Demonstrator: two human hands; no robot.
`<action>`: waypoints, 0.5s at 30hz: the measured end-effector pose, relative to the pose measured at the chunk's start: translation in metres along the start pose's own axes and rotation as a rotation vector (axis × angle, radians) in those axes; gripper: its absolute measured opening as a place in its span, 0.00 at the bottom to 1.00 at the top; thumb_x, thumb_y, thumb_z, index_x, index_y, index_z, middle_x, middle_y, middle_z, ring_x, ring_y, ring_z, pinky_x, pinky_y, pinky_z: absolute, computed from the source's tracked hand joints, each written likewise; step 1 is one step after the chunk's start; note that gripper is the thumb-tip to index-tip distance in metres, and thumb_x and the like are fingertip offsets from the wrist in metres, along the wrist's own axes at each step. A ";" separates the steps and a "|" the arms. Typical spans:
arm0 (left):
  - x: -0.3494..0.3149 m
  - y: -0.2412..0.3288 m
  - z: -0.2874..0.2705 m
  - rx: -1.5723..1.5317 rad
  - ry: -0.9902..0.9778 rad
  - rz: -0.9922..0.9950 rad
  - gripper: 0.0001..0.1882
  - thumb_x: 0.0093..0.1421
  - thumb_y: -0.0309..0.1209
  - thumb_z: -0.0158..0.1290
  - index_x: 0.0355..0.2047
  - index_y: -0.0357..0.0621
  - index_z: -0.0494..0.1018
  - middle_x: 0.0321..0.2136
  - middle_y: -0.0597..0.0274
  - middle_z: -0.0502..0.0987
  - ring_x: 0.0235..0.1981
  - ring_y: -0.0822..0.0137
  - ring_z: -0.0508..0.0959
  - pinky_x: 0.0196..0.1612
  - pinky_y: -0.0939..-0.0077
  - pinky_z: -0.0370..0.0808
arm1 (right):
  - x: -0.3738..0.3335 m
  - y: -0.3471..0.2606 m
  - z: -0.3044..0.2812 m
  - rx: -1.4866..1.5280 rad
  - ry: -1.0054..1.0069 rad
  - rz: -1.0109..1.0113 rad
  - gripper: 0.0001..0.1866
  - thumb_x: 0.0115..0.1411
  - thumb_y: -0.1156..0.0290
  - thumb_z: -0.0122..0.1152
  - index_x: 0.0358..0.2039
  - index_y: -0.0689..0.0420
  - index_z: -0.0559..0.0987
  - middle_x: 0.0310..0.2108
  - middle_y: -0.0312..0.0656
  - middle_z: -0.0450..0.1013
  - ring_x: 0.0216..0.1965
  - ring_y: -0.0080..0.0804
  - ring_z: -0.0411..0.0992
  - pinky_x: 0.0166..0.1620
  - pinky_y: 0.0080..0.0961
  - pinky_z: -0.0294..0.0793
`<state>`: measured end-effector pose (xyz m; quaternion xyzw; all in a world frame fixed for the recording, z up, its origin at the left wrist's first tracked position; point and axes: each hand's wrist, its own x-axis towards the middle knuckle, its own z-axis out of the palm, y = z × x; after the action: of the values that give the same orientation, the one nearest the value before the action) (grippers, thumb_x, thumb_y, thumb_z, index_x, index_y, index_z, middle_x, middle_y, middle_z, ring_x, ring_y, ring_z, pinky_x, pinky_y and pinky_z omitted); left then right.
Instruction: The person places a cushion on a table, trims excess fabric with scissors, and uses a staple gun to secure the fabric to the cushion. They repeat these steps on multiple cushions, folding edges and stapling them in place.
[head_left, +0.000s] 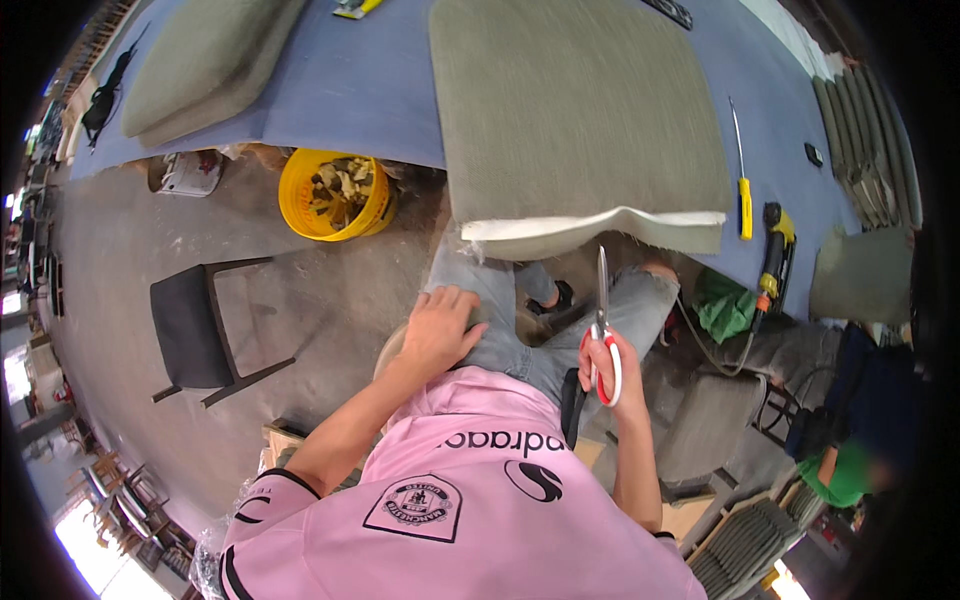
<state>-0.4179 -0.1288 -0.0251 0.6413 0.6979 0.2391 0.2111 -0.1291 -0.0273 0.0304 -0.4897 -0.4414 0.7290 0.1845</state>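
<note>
A pair of scissors [602,335] with red and white handles is held upright in my right hand [615,372], blades pointing away from me toward the table. My left hand [438,325] rests on my left thigh, fingers loosely spread and holding nothing. In front of me a grey-green upholstered seat cushion [580,110] lies on the blue-covered table [350,95], its near end jutting over the edge. Along that end the cover's white underside [560,228] shows as a wavy folded strip. The scissor tips stand just short of this strip.
Right of the cushion lie a yellow-handled screwdriver [744,205] and a yellow-black air tool [776,255] on a hose. A yellow bucket [300,195] of scraps stands below the table edge. A dark chair [190,330] is at left. Stacked cushions [855,140] and a co-worker's green sleeve [838,478] appear at right.
</note>
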 end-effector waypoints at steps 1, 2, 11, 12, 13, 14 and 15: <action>0.001 -0.004 0.000 0.034 -0.020 -0.002 0.08 0.64 0.32 0.61 0.42 0.45 0.79 0.38 0.55 0.79 0.45 0.49 0.79 0.50 0.55 0.75 | -0.003 -0.004 -0.001 -0.011 0.009 0.007 0.14 0.75 0.61 0.61 0.39 0.60 0.74 0.26 0.36 0.69 0.21 0.22 0.68 0.24 0.23 0.70; 0.004 -0.012 -0.001 -0.032 -0.061 -0.021 0.08 0.64 0.33 0.62 0.42 0.45 0.79 0.40 0.55 0.81 0.46 0.49 0.80 0.49 0.53 0.76 | -0.007 -0.005 -0.003 -0.015 0.018 0.008 0.12 0.75 0.64 0.62 0.41 0.60 0.75 0.26 0.35 0.69 0.21 0.21 0.68 0.25 0.22 0.70; 0.037 -0.206 -0.077 0.361 0.378 -0.671 0.24 0.72 0.39 0.57 0.64 0.40 0.76 0.61 0.39 0.77 0.60 0.41 0.79 0.58 0.48 0.79 | -0.031 0.014 0.008 -0.006 -0.015 0.110 0.11 0.76 0.64 0.61 0.39 0.59 0.76 0.26 0.34 0.72 0.22 0.20 0.70 0.24 0.20 0.70; 0.046 -0.162 -0.099 0.086 0.409 -0.495 0.24 0.74 0.40 0.55 0.64 0.39 0.75 0.61 0.42 0.78 0.61 0.48 0.80 0.61 0.55 0.77 | -0.036 0.014 0.009 -0.040 -0.029 0.161 0.13 0.77 0.62 0.59 0.39 0.58 0.77 0.26 0.34 0.72 0.23 0.20 0.71 0.26 0.20 0.70; 0.046 -0.130 -0.103 -0.227 0.360 -0.445 0.24 0.75 0.41 0.55 0.64 0.38 0.75 0.60 0.44 0.80 0.60 0.54 0.80 0.61 0.58 0.77 | -0.038 0.012 0.011 -0.076 -0.063 0.213 0.15 0.78 0.59 0.58 0.39 0.58 0.77 0.26 0.33 0.73 0.24 0.20 0.72 0.27 0.21 0.71; 0.048 -0.101 -0.101 -0.538 0.301 -0.386 0.24 0.75 0.41 0.55 0.63 0.38 0.75 0.58 0.47 0.81 0.59 0.59 0.80 0.62 0.62 0.76 | -0.037 0.012 0.014 -0.097 -0.117 0.200 0.16 0.78 0.57 0.57 0.39 0.58 0.77 0.27 0.33 0.73 0.25 0.20 0.73 0.29 0.22 0.72; 0.049 -0.067 -0.096 -0.709 0.165 -0.405 0.23 0.76 0.41 0.53 0.63 0.37 0.75 0.55 0.52 0.83 0.56 0.66 0.80 0.61 0.66 0.75 | -0.035 0.012 0.016 -0.116 -0.174 0.191 0.18 0.79 0.55 0.56 0.38 0.58 0.77 0.27 0.33 0.74 0.26 0.21 0.73 0.30 0.22 0.72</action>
<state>-0.5333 -0.0899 0.0117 0.3572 0.6989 0.4688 0.4052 -0.1256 -0.0658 0.0412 -0.4743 -0.4486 0.7561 0.0467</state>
